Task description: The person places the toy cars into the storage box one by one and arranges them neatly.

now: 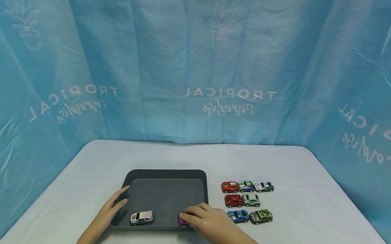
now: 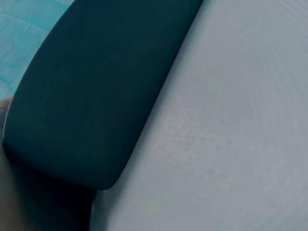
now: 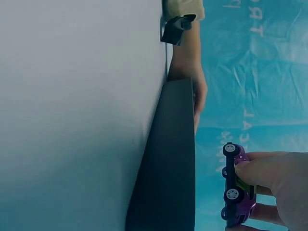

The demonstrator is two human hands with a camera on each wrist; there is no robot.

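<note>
A dark grey tray (image 1: 165, 196) sits on the white table, with a white toy car (image 1: 142, 217) in its front left corner. My left hand (image 1: 105, 212) rests against the tray's left side, fingers fairly straight at the rim. Between the thumb and fingers of my right hand (image 1: 213, 225) is a purple toy car (image 3: 244, 204), pinched by its sides. In the head view that car is partly covered by the fingers, at the tray's front right. The right wrist view shows its wheels free, above the level of the tray rim.
Right of the tray, several toy cars stand in rows: a red car (image 1: 233, 200), a pale green car (image 1: 251, 200), a blue car (image 1: 238, 216) partly behind my right hand, a camouflage car (image 1: 261, 216) and others farther back. A blue curtain (image 1: 200, 61) surrounds the table (image 1: 311, 223).
</note>
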